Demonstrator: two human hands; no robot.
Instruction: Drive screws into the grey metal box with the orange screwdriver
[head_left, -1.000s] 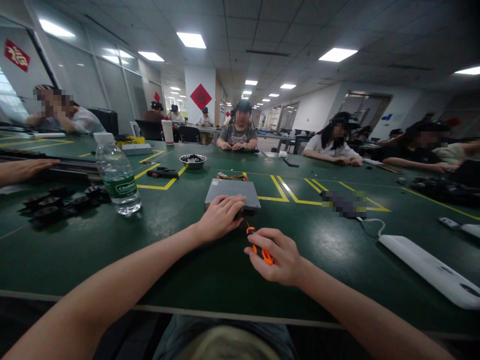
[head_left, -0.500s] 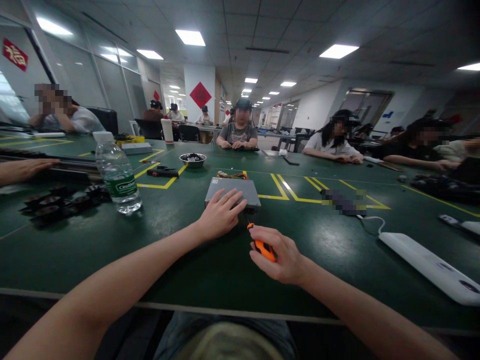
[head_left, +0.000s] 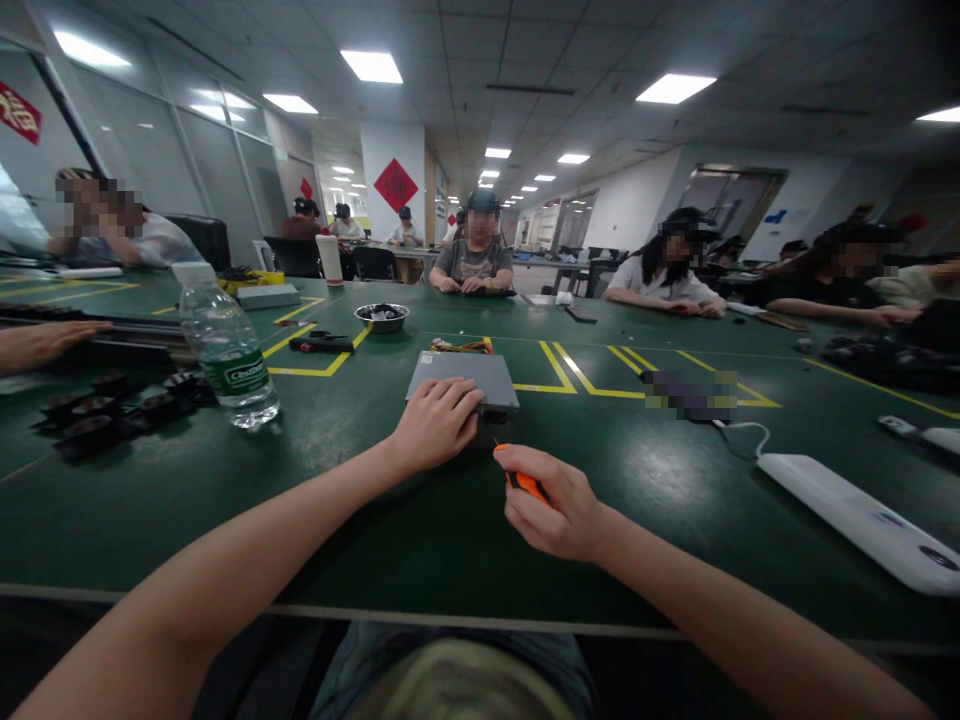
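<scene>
A grey metal box [head_left: 491,375] with wires at its back lies flat on the green table [head_left: 420,560]. My left hand [head_left: 436,420] rests on the box's top and near edge, fingers lying side by side and stretched out, thumb at the front face. My right hand [head_left: 551,500] is wrapped round an orange and black screwdriver [head_left: 527,486] just in front of the box. Its thin shaft points toward the front face, where a dark socket shows at the right. Whether the tip touches the box cannot be made out.
To the left stand a water bottle [head_left: 234,360] and black fan-like parts [head_left: 94,415]. Farther back are a metal bowl [head_left: 382,318] and a black tool [head_left: 322,343]. A dark phone [head_left: 686,394] and a white power bank [head_left: 859,520] lie right. Another person's hand [head_left: 52,345] is far left.
My left hand has drawn its fingers closer together on the box. The screwdriver and my right hand have shifted slightly, and the shaft is a little farther from my left hand. The view has moved slightly.
</scene>
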